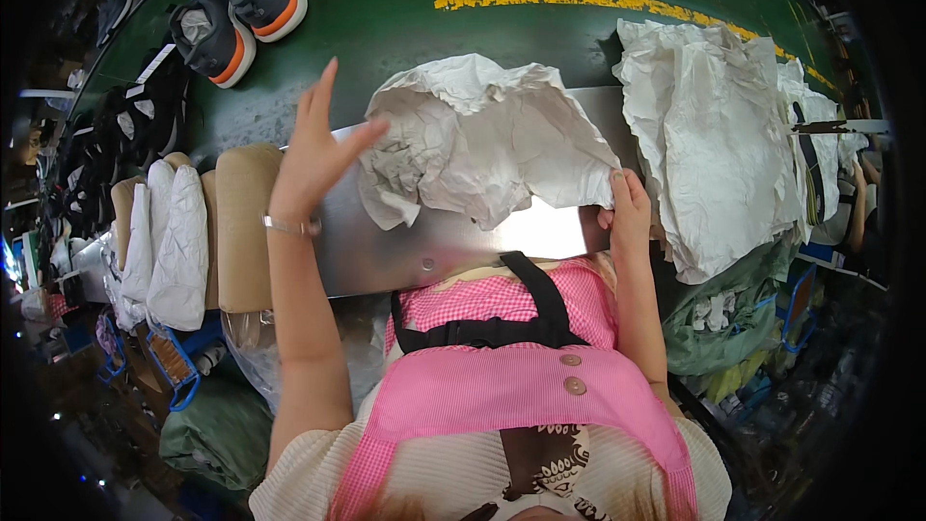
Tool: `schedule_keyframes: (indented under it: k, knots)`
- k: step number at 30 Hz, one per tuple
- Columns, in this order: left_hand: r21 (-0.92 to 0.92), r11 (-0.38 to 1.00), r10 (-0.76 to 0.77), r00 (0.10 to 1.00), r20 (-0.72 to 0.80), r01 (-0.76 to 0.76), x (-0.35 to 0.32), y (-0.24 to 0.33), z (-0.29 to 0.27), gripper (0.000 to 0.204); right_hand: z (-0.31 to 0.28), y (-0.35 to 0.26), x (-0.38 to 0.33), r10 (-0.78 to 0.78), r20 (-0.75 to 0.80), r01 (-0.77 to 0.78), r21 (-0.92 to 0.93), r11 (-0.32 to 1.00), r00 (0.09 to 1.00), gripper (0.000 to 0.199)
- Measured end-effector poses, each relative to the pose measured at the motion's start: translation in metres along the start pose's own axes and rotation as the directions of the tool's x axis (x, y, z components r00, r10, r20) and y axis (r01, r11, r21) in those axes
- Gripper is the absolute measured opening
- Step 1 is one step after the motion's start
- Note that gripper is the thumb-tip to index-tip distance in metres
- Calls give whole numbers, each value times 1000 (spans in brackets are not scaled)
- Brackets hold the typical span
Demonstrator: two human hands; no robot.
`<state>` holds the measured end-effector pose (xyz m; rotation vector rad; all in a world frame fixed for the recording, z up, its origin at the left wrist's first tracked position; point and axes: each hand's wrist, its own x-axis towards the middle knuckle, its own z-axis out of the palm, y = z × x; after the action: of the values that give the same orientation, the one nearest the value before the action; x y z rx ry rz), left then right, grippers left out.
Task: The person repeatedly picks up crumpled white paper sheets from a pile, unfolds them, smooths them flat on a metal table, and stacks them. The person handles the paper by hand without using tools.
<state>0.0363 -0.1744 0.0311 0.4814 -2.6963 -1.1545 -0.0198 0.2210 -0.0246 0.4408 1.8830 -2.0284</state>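
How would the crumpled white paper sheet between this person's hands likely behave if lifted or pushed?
The crumpled white paper is probably light and floppy: it is deeply creased and sags over the metal table. Pushed, it would likely slide easily on that smooth surface. The right hand grips one edge while the left hand is open, so it may drape unevenly.

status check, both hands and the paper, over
Left hand open, fingertips at crumpled white paper sheet. Right hand pinching the sheet's lower right edge. Paper stack close on the right, apart.

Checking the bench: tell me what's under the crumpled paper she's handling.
The crumpled white paper lies on a shiny metal shelf beside the green belt. Anything beneath its middle is covered.
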Motion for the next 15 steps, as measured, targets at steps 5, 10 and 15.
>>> schedule_keyframes:
  k: [5,10,15]
  knots:
    - [-199,940,-276,960,45,279,-70,-9,32,85,11,0,-10,18,27,-19,33,999,999,18]
    - [-340,904,-252,966,62,258,-78,8,67,41,16,5,-16,24,77,-15,-110,994,997,17]
    - [-603,741,-347,937,33,296,-45,-10,22,25,1,-2,-23,54,-6,-54,-123,991,999,16]
